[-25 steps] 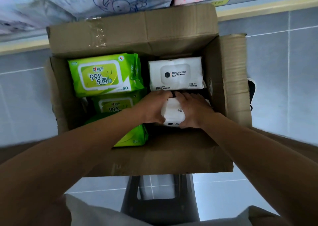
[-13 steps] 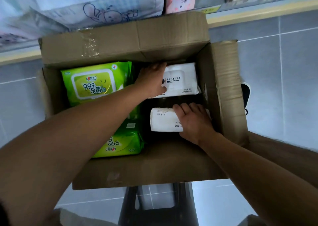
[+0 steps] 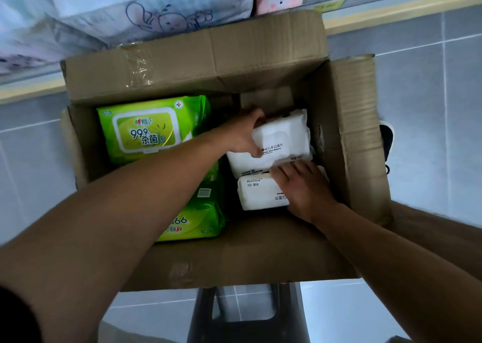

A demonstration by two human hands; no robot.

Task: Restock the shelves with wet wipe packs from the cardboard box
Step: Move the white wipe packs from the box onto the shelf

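Wet wipe packs sit inside the cardboard box (image 3: 260, 55), and 2 white ones are being picked. A moment ago the left hand (image 3: 242, 134) only lay flat on the top white pack (image 3: 284, 139). Now its fingers curl round the pack's left end, and the pack is tipped up off the white pack below it (image 3: 245, 164). So I think the lifting has started, and this pack can go to the shelf soon.

The right hand (image 3: 302, 186) has slid forward a little. Its fingers are spread and rest flat on the near white pack (image 3: 260, 194), with the tips touching the edge of the lifted one.

The white packs look soft and puffy, like small pillows in smooth plastic, with a hard flat lid on top. 2 green packs (image 3: 146, 131) lie on the left side of the box, shiny and crinkly. The box is brown, stiff and a bit bent, with clear tape on its far flap. It stands on a dark stool (image 3: 242, 314) over grey floor tiles.
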